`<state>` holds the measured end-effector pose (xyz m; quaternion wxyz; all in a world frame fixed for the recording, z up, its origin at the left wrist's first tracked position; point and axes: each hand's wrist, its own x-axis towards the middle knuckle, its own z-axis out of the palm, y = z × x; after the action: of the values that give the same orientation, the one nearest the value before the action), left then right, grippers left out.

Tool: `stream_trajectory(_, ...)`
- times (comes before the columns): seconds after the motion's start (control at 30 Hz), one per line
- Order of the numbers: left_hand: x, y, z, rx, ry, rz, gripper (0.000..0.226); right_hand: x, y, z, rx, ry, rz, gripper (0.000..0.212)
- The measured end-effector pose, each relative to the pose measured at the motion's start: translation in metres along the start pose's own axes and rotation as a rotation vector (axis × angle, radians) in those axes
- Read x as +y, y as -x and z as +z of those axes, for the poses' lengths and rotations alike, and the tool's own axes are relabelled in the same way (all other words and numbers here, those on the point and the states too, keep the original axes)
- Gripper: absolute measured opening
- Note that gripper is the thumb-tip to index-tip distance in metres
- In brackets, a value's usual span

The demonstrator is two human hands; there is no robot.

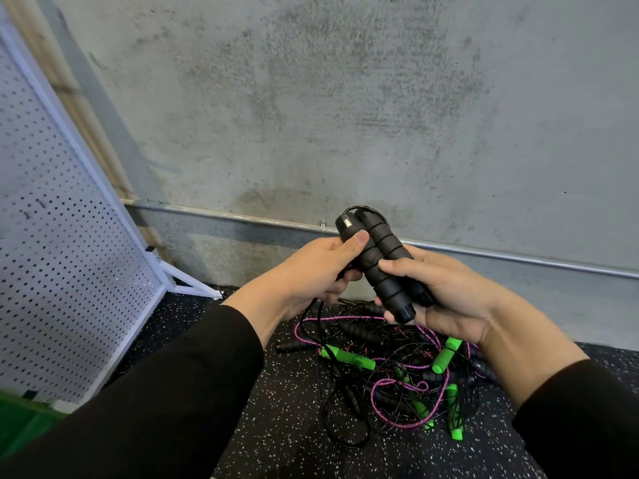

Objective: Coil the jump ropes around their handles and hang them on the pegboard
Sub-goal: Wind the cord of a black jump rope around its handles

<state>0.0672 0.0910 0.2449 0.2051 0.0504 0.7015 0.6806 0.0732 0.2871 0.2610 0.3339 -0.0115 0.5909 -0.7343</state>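
We've got two black foam handles [380, 264] side by side, tipped up and leaning left, held above the pile. Left hand [311, 267] is curled round the upper-left handle, thumb pressed on its side near the metal collar. Right hand [446, 299] is wrapped under the lower part of the pair, fingers [397, 266] closed across the front of the ribbed grip. Both hands are clamped on, nothing loose.

The black cord [320, 340] drops from under the left hand to the floor and loops off beside the pile of other ropes [397, 375], a tangle of green handles, pink cord and more black handles on the speckled floor [276, 426]. Can't tell if our cord is caught in that tangle. The pegboard [62, 271] stands at left, leaning by the concrete wall, well apart from the hands.

Step in hand, as we judge it: square up the handles before winding. To do it well:
- keep both handles parallel, ends level, w/ one hand pinning the pair
- free the other hand to feed cord
- draw slack up slowly so it doesn't drag the pile along
- wind snug, turns next to each other, no crossing
- leave a short tail or loop for the peg

Main risk: cord snagging in the pile and pulling other ropes up.
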Motion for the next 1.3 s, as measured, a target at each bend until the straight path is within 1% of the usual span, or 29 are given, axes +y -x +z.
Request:
stream_trajectory(0.03, 0.0, 0.0, -0.001, -0.006, 0.005, -0.001, 0.038, 0.0, 0.0, 0.0, -0.011, -0.014, 0.001, 0.033)
stream_trajectory(0.1, 0.001, 0.001, -0.002, -0.013, 0.005, 0.001, 0.039, 0.002, -0.001, 0.0, -0.032, -0.024, -0.004, 0.033)
stream_trajectory(0.23, 0.002, 0.002, -0.003, 0.013, -0.046, 0.01, 0.039, 0.007, -0.006, -0.003, -0.066, -0.042, -0.025, 0.051)
stream_trajectory(0.33, 0.002, 0.001, -0.004, 0.041, -0.065, -0.009, 0.041, 0.009, -0.011, -0.001, -0.029, -0.019, -0.089, 0.057)
stream_trajectory(0.43, 0.002, 0.001, -0.005, 0.078, -0.113, -0.076, 0.053, 0.006, -0.014, 0.002, 0.072, 0.056, -0.167, 0.056)
stream_trajectory(0.53, 0.002, 0.001, -0.007, 0.101, -0.189, -0.146, 0.072, 0.001, -0.012, 0.001, 0.239, 0.258, -0.253, 0.058)
stream_trajectory(0.6, 0.003, 0.0, -0.009, 0.109, -0.164, -0.178, 0.078, -0.002, -0.012, -0.001, 0.345, 0.382, -0.315, 0.06)
stream_trajectory(0.63, 0.003, -0.001, -0.009, 0.104, -0.127, -0.194, 0.08, -0.001, -0.013, -0.002, 0.397, 0.485, -0.355, 0.061)
stream_trajectory(0.7, 0.002, -0.003, -0.006, 0.083, -0.048, -0.226, 0.082, 0.003, -0.017, -0.003, 0.497, 0.785, -0.433, 0.067)
stream_trajectory(0.77, 0.001, -0.004, -0.001, 0.063, 0.048, -0.248, 0.084, 0.01, -0.022, -0.002, 0.56, 1.039, -0.463, 0.072)
stream_trajectory(0.83, 0.001, -0.004, 0.004, 0.06, 0.159, -0.262, 0.085, 0.018, -0.024, 0.001, 0.59, 1.217, -0.463, 0.075)
stream_trajectory(0.93, 0.0, -0.004, 0.005, 0.097, 0.269, -0.284, 0.082, 0.025, -0.026, 0.009, 0.57, 1.375, -0.515, 0.084)
stream_trajectory(1.03, -0.002, -0.002, 0.002, 0.173, 0.29, -0.281, 0.065, 0.026, -0.028, 0.017, 0.496, 1.498, -0.516, 0.088)
stream_trajectory(1.1, -0.005, -0.002, 0.0, 0.235, 0.281, -0.257, 0.053, 0.026, -0.028, 0.017, 0.444, 1.5, -0.484, 0.084)
stream_trajectory(1.17, -0.005, -0.003, 0.0, 0.264, 0.274, -0.218, 0.047, 0.024, -0.027, 0.016, 0.368, 1.391, -0.474, 0.075)
stream_trajectory(1.23, -0.004, -0.005, 0.0, 0.275, 0.26, -0.176, 0.046, 0.023, -0.026, 0.015, 0.346, 1.152, -0.517, 0.065)
stream_trajectory(1.3, -0.002, -0.006, 0.0, 0.268, 0.267, -0.16, 0.044, 0.019, -0.025, 0.014, 0.421, 0.852, -0.485, 0.053)
